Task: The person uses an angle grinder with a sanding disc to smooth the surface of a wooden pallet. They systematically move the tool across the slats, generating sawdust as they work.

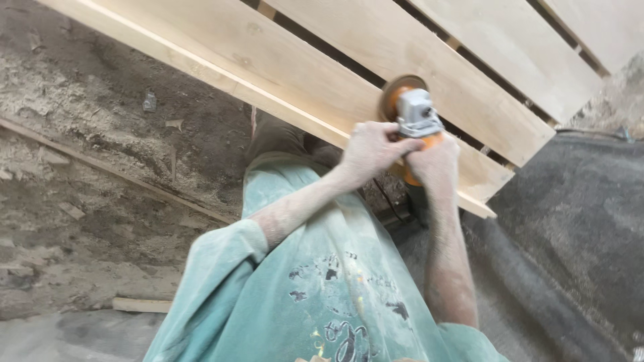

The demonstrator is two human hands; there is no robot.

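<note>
An orange and grey angle grinder [414, 112] with a round sanding disc rests on a pale wooden slatted panel [349, 74] that runs diagonally across the upper part of the view. My left hand [370, 150] grips the grinder's head from the left. My right hand [435, 161] wraps around its orange body from below. Both forearms are coated in sawdust, and a black cord [388, 198] hangs under the tool. The disc sits on the plank nearest me, close to its front edge.
The ground to the left [87, 174] is covered in sawdust, with thin wood strips [141, 305] lying on it. A dark grey dusty surface [577, 221] lies to the right. My teal shirt [315, 288] fills the lower middle.
</note>
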